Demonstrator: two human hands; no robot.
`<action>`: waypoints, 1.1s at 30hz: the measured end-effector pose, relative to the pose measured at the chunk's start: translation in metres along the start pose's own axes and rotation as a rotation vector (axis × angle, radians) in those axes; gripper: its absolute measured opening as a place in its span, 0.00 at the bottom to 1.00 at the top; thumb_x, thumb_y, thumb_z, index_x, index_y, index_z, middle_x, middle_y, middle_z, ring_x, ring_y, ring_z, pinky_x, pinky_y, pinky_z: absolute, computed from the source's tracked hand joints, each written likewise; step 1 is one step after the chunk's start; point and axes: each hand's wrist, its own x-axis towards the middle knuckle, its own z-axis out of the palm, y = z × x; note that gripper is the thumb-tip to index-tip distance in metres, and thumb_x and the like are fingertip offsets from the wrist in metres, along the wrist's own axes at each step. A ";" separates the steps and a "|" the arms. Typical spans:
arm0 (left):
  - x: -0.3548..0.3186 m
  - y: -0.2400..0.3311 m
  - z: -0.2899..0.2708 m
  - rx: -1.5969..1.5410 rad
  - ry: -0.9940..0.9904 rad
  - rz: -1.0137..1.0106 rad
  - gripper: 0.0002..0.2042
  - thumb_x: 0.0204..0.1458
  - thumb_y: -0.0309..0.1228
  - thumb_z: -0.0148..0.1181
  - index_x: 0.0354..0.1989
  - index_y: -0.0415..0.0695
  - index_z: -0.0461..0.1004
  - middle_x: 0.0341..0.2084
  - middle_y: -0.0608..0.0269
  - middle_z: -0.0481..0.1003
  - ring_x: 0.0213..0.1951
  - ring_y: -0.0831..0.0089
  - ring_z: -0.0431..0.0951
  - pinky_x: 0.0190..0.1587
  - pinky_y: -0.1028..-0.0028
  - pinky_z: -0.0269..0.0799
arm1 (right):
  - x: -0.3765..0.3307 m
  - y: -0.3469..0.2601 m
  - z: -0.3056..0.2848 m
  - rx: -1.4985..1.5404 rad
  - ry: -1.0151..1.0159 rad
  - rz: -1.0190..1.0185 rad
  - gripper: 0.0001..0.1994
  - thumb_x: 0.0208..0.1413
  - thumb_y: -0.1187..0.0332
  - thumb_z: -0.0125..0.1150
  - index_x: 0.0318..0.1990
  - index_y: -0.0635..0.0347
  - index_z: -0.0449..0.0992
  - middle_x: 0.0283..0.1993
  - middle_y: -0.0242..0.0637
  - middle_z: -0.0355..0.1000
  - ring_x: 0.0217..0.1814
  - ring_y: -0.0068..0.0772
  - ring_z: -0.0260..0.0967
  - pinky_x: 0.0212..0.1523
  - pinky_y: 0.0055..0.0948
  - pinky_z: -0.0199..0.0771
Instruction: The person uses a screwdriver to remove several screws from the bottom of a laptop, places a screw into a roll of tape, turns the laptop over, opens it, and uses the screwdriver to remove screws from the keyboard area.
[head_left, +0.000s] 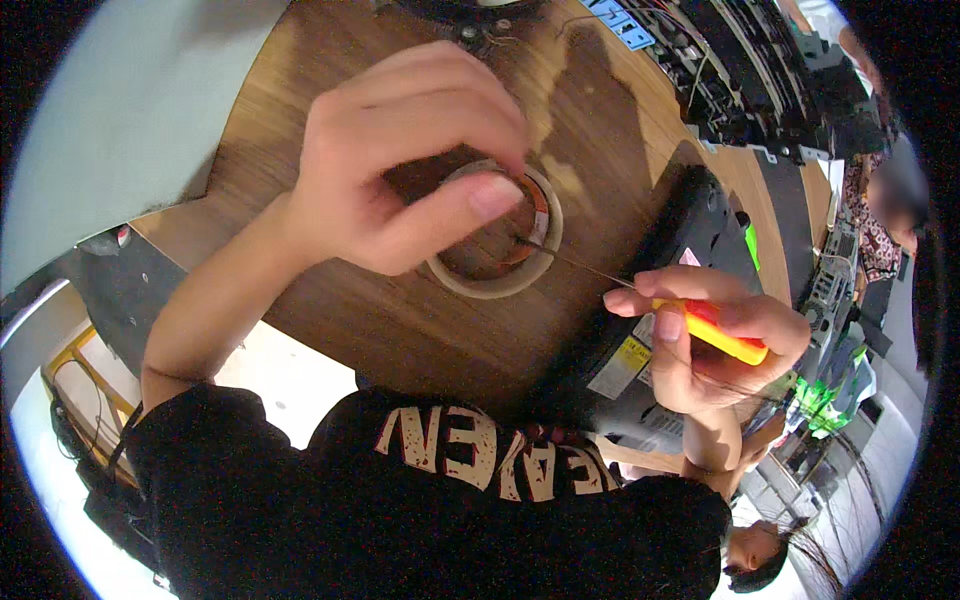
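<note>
Seemingly for fine control, the right hand (762,322) grips the screwdriver (735,346) handle-first, slanting it over the tape roll (551,220) on the tabletop (390,320); whether the curled left hand (365,150) holds anything, I cannot tell.

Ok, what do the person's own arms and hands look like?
The left hand and right hand are ungloved, with no rings visible. The left forearm is bare below a short black sleeve, part of a black shirt with pale lettering.
</note>
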 end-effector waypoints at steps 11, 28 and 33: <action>0.019 0.052 0.027 -0.081 0.119 -0.286 0.09 0.47 0.21 0.59 0.38 0.35 0.74 0.35 0.54 0.75 0.37 0.68 0.75 0.40 0.74 0.72 | -0.008 -0.035 -0.036 0.084 0.385 0.090 0.15 0.58 0.75 0.51 0.47 0.55 0.53 0.36 0.51 0.69 0.21 0.36 0.70 0.27 0.30 0.77; 0.014 0.096 0.075 -0.930 0.238 -0.695 0.07 0.55 0.19 0.55 0.42 0.34 0.72 0.35 0.55 0.76 0.35 0.72 0.79 0.38 0.77 0.76 | -0.044 -0.062 -0.041 0.092 0.460 -0.017 0.14 0.59 0.72 0.49 0.48 0.54 0.53 0.37 0.51 0.69 0.21 0.35 0.69 0.23 0.26 0.74; 0.020 0.100 0.094 -0.868 0.226 -0.651 0.07 0.56 0.20 0.53 0.42 0.36 0.69 0.33 0.53 0.75 0.33 0.72 0.78 0.36 0.77 0.76 | -0.057 -0.065 -0.046 0.085 0.583 -0.041 0.16 0.58 0.71 0.53 0.46 0.54 0.52 0.34 0.48 0.68 0.18 0.34 0.68 0.19 0.24 0.74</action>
